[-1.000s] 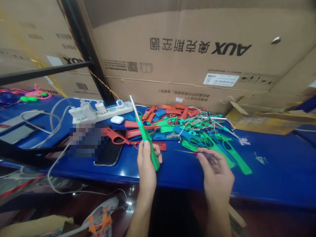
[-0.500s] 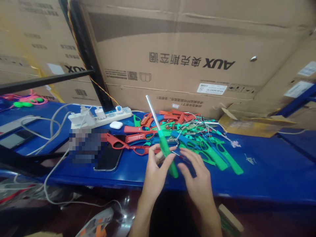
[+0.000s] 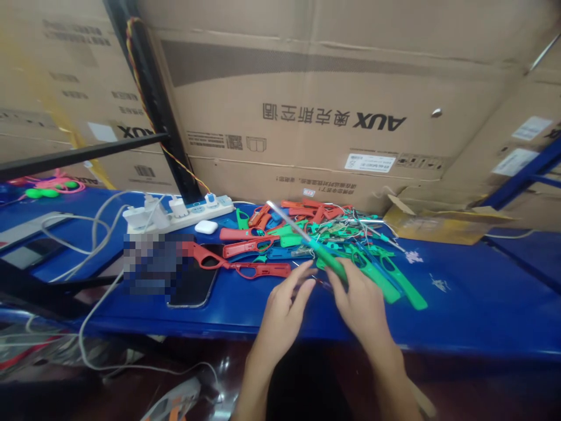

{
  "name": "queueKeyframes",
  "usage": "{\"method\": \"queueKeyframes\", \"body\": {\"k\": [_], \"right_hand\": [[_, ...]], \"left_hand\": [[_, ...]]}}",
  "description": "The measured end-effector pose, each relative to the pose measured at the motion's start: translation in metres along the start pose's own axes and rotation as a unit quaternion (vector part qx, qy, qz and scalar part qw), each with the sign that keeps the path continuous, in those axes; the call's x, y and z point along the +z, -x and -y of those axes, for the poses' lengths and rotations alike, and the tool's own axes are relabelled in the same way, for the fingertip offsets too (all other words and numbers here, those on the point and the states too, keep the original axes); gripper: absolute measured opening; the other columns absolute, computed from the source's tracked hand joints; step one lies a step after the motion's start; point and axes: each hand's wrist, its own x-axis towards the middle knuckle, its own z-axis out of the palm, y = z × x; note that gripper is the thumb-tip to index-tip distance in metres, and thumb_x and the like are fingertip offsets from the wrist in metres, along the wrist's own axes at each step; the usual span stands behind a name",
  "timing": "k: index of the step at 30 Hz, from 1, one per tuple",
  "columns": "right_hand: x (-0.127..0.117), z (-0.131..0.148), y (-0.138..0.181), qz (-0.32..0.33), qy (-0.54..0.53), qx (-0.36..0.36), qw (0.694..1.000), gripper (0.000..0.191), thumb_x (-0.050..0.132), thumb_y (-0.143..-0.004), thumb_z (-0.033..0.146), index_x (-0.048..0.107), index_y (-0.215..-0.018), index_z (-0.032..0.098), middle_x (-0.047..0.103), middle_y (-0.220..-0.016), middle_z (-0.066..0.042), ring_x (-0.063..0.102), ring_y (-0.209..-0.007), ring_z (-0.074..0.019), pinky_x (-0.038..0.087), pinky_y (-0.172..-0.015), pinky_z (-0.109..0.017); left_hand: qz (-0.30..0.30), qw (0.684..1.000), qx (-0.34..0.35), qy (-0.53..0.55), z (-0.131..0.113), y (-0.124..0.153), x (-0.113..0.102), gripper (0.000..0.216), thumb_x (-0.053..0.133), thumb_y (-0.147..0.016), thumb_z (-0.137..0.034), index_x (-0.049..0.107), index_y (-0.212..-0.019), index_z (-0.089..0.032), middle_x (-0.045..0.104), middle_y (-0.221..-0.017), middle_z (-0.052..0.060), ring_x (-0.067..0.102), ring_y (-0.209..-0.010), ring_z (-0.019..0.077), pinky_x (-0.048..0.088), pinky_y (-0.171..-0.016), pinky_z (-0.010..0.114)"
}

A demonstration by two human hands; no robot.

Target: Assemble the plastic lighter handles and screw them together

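My right hand (image 3: 362, 304) is closed on the handle of a green screwdriver (image 3: 326, 259). Its metal shaft (image 3: 287, 221) slants up and to the left over a pile of red, green and blue plastic handle parts (image 3: 307, 237) on the blue bench (image 3: 473, 304). My left hand (image 3: 284, 310) is just left of it with fingers stretched out and apart. Its fingertips are close to a thin red-ended pin (image 3: 322, 284) that lies between the two hands. I cannot tell which hand holds the pin.
A black phone (image 3: 195, 280) lies left of my hands, beside a pixelated patch. A white power strip (image 3: 184, 207) with chargers, white cables and an earbud case (image 3: 205, 226) sit further back. Large cardboard boxes (image 3: 333, 123) wall the rear; a black frame post (image 3: 153, 99) stands at left.
The green screwdriver has passed from my left hand to my right and now tilts lower to the left. Both hands have come together near the pile.
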Motion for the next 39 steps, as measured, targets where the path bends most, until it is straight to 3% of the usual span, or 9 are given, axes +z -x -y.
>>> {"method": "queueKeyframes", "body": {"k": [5,9,13,16,23,28,32,36,39], "right_hand": [[0.0,-0.03,-0.005,-0.022,0.072,0.09,0.993,0.044,0.051,-0.097,0.06,0.07,-0.083,0.022,0.07,-0.063,-0.006,0.066,-0.06,-0.0243,0.033,-0.056,-0.028],[0.004,-0.03,0.002,0.022,0.086,0.111,0.99,0.043,0.058,-0.092,0.06,0.067,-0.072,0.024,0.068,-0.061,-0.005,0.063,-0.059,-0.0232,0.029,-0.056,-0.028],[0.005,-0.026,0.003,0.013,0.068,0.124,0.99,0.025,0.061,-0.091,0.047,0.072,-0.091,0.025,0.07,-0.064,-0.003,0.063,-0.059,-0.0229,0.029,-0.056,-0.027],[0.005,-0.026,0.001,0.018,0.055,0.134,0.989,0.022,0.059,-0.092,0.041,0.071,-0.101,0.025,0.071,-0.066,-0.002,0.065,-0.059,-0.0234,0.03,-0.056,-0.028],[0.001,-0.024,-0.002,0.017,0.0,0.177,0.984,0.035,0.059,-0.092,0.056,0.069,-0.106,0.026,0.078,-0.081,-0.006,0.073,-0.076,-0.0295,0.038,-0.062,-0.03],[0.001,-0.023,-0.002,0.051,0.036,0.184,0.981,0.026,0.057,-0.092,0.045,0.068,-0.107,0.026,0.075,-0.072,-0.004,0.07,-0.069,-0.0289,0.033,-0.06,-0.029],[0.001,-0.024,-0.002,0.032,0.028,0.184,0.982,0.025,0.057,-0.091,0.043,0.069,-0.104,0.025,0.074,-0.072,-0.005,0.069,-0.068,-0.0282,0.034,-0.059,-0.029],[0.001,-0.027,0.002,-0.028,-0.051,0.179,0.982,0.039,0.057,-0.091,0.058,0.069,-0.104,0.023,0.078,-0.083,-0.007,0.07,-0.072,-0.0274,0.041,-0.062,-0.032],[-0.005,-0.038,0.005,-0.06,-0.133,0.161,0.976,0.057,0.038,-0.099,0.065,0.069,-0.116,0.02,0.075,-0.078,-0.006,0.067,-0.065,-0.0233,0.046,-0.062,-0.033]], "left_hand": [[-0.028,0.999,-0.03,0.018,0.004,-0.001,0.001,0.036,0.054,-0.102,-0.046,0.063,-0.13,-0.025,0.076,-0.12,0.009,0.071,-0.098,0.0206,0.056,-0.079,0.03],[-0.032,0.999,-0.032,0.02,0.005,-0.003,0.002,0.037,0.053,-0.103,-0.047,0.062,-0.129,-0.022,0.076,-0.115,0.01,0.07,-0.093,0.0201,0.055,-0.075,0.029],[-0.032,0.999,-0.036,0.011,0.005,-0.003,0.003,0.038,0.054,-0.102,-0.048,0.065,-0.126,-0.021,0.076,-0.111,0.011,0.069,-0.088,0.0204,0.054,-0.073,0.03],[-0.034,0.999,-0.036,0.005,0.004,-0.002,0.003,0.037,0.055,-0.101,-0.048,0.067,-0.125,-0.021,0.076,-0.109,0.011,0.068,-0.085,0.0201,0.053,-0.071,0.029],[-0.027,0.999,-0.034,-0.005,0.005,-0.003,0.002,0.037,0.054,-0.102,-0.047,0.066,-0.126,-0.022,0.076,-0.108,0.01,0.067,-0.083,0.0191,0.053,-0.071,0.028],[-0.022,0.999,-0.032,-0.014,0.005,-0.002,0.001,0.036,0.052,-0.103,-0.047,0.066,-0.126,-0.022,0.075,-0.108,0.009,0.066,-0.083,0.018,0.052,-0.071,0.028],[-0.02,0.999,-0.029,-0.014,0.004,-0.002,0.001,0.036,0.052,-0.103,-0.047,0.066,-0.125,-0.022,0.075,-0.108,0.008,0.066,-0.083,0.018,0.052,-0.072,0.028],[-0.019,0.999,-0.029,-0.012,0.004,-0.002,0.001,0.036,0.052,-0.103,-0.048,0.065,-0.125,-0.022,0.075,-0.106,0.008,0.065,-0.082,0.0177,0.052,-0.07,0.028],[-0.012,0.999,-0.034,-0.007,0.005,-0.003,0.0,0.037,0.052,-0.103,-0.049,0.064,-0.125,-0.021,0.074,-0.109,0.008,0.065,-0.083,0.0177,0.052,-0.07,0.028]]}}
